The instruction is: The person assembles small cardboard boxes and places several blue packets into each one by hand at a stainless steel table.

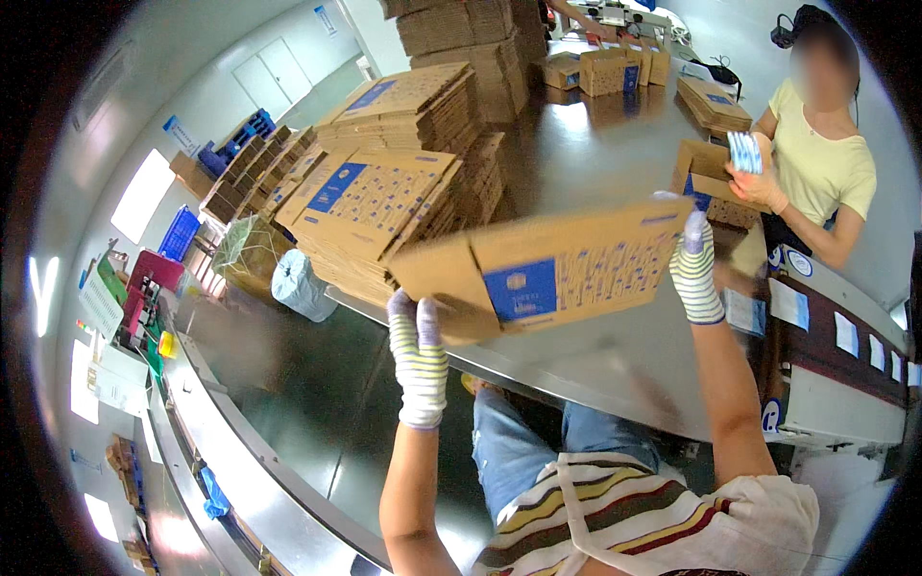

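A flattened cardboard box [615, 259], brown with a blue printed panel, is held up in front of me over the steel table. Its lower left corner is pinched by my left hand [419, 360], thumb and fingers closed on the edge. At the opposite end my right hand [695, 269] grips the right edge, fingers wrapped round it. Both hands wear striped white and yellow-green gloves. Just behind the held box, to the left, rises a stack of flat cardboard boxes [375, 206] with the same blue panel.
At the right a co-worker [826, 144] holds several small packets over an open carton [706, 173]. A conveyor [836, 331] carries packets along the right. More cardboard stacks [461, 43] and cartons [602, 72] stand farther back on the table [576, 144]. A curved steel counter [259, 461] runs at the left.
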Motion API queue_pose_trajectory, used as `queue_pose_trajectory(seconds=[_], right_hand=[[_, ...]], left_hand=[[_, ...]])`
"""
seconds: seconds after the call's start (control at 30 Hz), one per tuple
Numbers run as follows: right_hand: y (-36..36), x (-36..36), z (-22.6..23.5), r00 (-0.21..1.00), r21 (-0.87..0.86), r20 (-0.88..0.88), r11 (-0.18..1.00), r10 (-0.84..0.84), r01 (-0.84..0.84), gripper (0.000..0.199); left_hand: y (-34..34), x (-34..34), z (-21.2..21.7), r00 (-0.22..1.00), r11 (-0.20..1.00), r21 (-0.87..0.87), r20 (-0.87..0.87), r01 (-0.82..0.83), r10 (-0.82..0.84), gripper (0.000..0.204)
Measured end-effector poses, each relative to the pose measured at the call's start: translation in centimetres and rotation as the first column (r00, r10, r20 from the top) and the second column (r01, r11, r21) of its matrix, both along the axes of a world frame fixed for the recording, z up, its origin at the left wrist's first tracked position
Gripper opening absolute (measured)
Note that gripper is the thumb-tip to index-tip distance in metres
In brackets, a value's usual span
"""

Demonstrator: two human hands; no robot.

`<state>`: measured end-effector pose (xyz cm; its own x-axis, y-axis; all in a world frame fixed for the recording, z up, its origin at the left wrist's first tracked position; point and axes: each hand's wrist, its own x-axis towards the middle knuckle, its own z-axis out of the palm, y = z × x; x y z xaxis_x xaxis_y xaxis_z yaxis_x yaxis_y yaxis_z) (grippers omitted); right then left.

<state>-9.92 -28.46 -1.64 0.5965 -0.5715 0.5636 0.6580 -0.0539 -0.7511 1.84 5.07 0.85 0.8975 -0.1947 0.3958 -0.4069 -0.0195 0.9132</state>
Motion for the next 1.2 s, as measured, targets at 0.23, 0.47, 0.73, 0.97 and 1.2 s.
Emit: queue_pose_trajectory(seconds=[0.23, 0.47, 0.73, 0.97, 1.2], right_hand=[[3.1, -2.1, -3.3, 0.907, -0.077, -0.404, 0.993, -0.116, 0.093, 0.027], [2.5, -2.1, -0.3, 0.887, -0.187, -0.396, 0.966, -0.238, 0.176, 0.027], [4.8, -1.3, 1.5, 0.839, -0.808, -0.418, 0.565, -0.348, -0.168, 0.026], [3.6, 0.1, 3.2, 0.68, -0.788, -0.614, 0.266, -0.4, -0.555, 0.038], [3.4, 0.4, 3.1, 0.683, -0.774, -0.631, 0.23, -0.368, -0.59, 0.038]], left_hand=[[-4.4, 0.6, -4.7, 0.96, 0.988, -0.036, -0.242, -0.152, 0.139, 0.05], [-4.2, 0.7, -1.8, 0.988, 0.958, 0.287, 0.141, 0.025, -0.068, 0.04], [-3.2, 1.6, -0.4, 0.823, 0.654, 0.559, -0.095, 0.51, -0.56, 0.078], [-5.5, 1.4, 2.1, 0.845, 0.41, 0.832, 0.487, -0.374, -0.219, 0.061], [-8.9, -1.8, -0.4, 0.816, 0.336, 0.941, 0.227, -0.042, -0.532, 0.051]])
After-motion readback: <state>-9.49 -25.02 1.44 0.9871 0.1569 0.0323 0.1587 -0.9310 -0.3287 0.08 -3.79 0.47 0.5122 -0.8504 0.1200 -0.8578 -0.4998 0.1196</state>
